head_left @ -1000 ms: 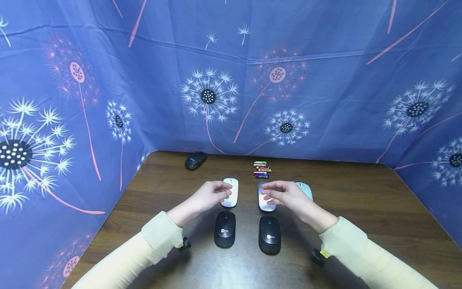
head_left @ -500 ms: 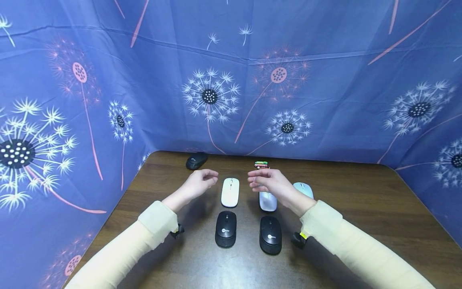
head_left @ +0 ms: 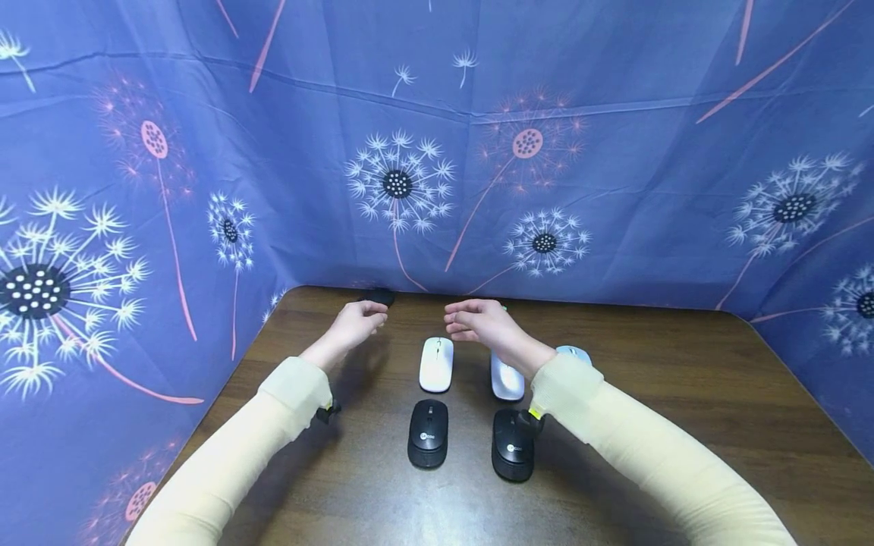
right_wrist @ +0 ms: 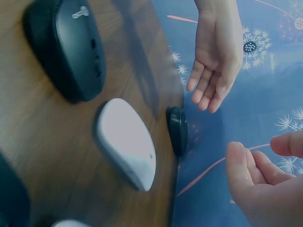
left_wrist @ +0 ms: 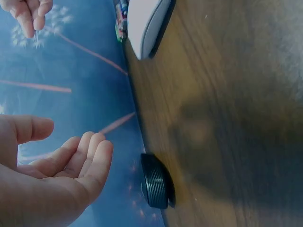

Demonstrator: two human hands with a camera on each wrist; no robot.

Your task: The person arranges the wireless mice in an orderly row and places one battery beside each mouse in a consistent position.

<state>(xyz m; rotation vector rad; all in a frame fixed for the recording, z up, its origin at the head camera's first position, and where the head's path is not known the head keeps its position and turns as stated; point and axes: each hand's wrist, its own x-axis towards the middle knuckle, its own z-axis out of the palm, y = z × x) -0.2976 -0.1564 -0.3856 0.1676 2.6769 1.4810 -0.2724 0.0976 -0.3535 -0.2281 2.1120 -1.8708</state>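
My left hand (head_left: 350, 324) is empty above the table, close in front of the black mouse (head_left: 380, 296) at the back left and partly covering it. In the left wrist view its fingers (left_wrist: 97, 161) are relaxed, with the same black mouse (left_wrist: 154, 182) beyond them. My right hand (head_left: 486, 326), also empty, hovers to the right of and behind the white mouse (head_left: 436, 365). It hides most of a small row of batteries (left_wrist: 121, 21), which shows in the left wrist view. Its forearm overlaps the silver mouse (head_left: 507, 379) and the light blue mouse (head_left: 575, 353).
Two black mice, a left one (head_left: 428, 434) and a right one (head_left: 514, 453), lie in the front row on the brown wooden table (head_left: 683, 379). A blue cloth (head_left: 614, 152) with dandelion print hangs behind the table and along its sides.
Both hands have moved left and farther back, away from the white and silver mice. The left hand now overlaps the back-left black mouse, and the right hand covers the batteries. The mice stay put.
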